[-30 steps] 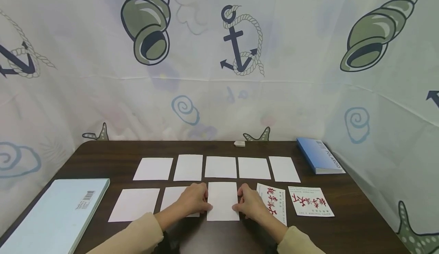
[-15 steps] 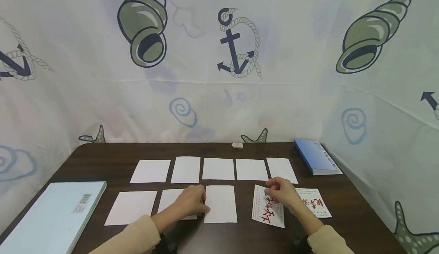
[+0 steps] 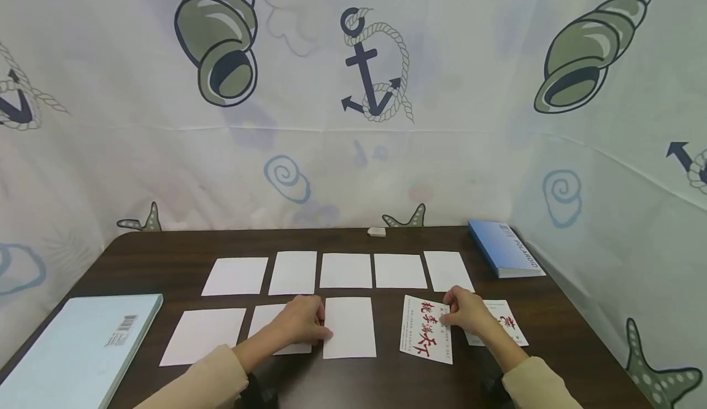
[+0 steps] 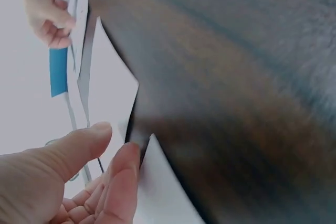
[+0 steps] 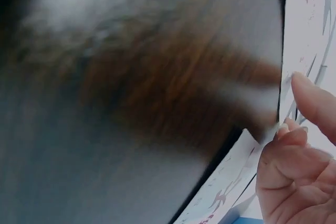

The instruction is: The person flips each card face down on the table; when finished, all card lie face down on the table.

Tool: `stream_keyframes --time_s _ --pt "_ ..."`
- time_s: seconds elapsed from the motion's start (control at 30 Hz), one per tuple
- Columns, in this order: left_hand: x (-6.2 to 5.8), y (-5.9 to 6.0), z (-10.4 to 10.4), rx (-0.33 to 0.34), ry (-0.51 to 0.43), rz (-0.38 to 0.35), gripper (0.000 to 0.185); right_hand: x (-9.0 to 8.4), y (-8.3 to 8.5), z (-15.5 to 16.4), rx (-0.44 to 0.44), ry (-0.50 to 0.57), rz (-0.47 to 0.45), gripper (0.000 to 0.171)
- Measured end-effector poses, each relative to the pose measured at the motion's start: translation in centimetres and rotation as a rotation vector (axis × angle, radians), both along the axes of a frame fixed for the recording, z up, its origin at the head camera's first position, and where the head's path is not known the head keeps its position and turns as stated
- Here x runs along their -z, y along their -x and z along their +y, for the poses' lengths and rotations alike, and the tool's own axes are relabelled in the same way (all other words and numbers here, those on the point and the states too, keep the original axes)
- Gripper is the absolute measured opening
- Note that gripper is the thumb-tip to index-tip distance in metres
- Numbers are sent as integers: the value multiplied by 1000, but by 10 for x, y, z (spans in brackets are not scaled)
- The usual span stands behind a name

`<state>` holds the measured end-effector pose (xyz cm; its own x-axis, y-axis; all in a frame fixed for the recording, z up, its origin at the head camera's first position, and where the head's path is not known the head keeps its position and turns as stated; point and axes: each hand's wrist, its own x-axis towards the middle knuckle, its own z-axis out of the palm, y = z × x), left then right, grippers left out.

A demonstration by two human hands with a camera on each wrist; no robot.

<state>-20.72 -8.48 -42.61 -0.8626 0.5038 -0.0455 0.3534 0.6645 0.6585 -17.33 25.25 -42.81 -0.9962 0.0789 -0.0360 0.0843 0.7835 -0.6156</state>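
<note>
My right hand (image 3: 466, 311) pinches the right edge of a white card (image 3: 425, 334) printed with red characters and lines of small text; in the right wrist view thumb and fingers meet at that edge. Partly behind this hand lies a second card with red writing (image 3: 510, 323). My left hand (image 3: 304, 320) rests at the left edge of a blank white card (image 3: 350, 328). Its thumb (image 4: 97, 137) and forefinger stand a little apart at the card's edge. Two more blank cards, one partly hidden by this hand, lie to its left.
Several blank white cards (image 3: 345, 271) form a row further back on the dark wooden table (image 3: 331, 390). A pale blue book (image 3: 72, 341) lies at left, a blue book (image 3: 502, 249) at the back right. A small white block (image 3: 377, 232) sits at the far edge.
The right hand has left the blank card's right edge, moved right and taken hold of the printed card, which is turned slightly. The left hand has stayed at the blank card's left edge.
</note>
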Motion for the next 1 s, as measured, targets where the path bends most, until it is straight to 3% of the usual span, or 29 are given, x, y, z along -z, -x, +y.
stream_keyframes --time_s 0.23,0.47,0.7,0.83,1.0 --pt "-6 13 17 2 -144 -71 18 -3 2 5 -6 -9 -32 38" --pt "-5 17 64 49 -291 -215 21 3 -1 4 -30 50 17 37" --pt "2 18 108 3 -398 -332 34 5 -2 -1 -88 113 69 33" --pt "5 20 121 -24 -402 -310 30 6 0 -1 -90 156 90 32" --pt "10 23 130 -46 -386 -201 22 7 2 0 -95 204 116 31"
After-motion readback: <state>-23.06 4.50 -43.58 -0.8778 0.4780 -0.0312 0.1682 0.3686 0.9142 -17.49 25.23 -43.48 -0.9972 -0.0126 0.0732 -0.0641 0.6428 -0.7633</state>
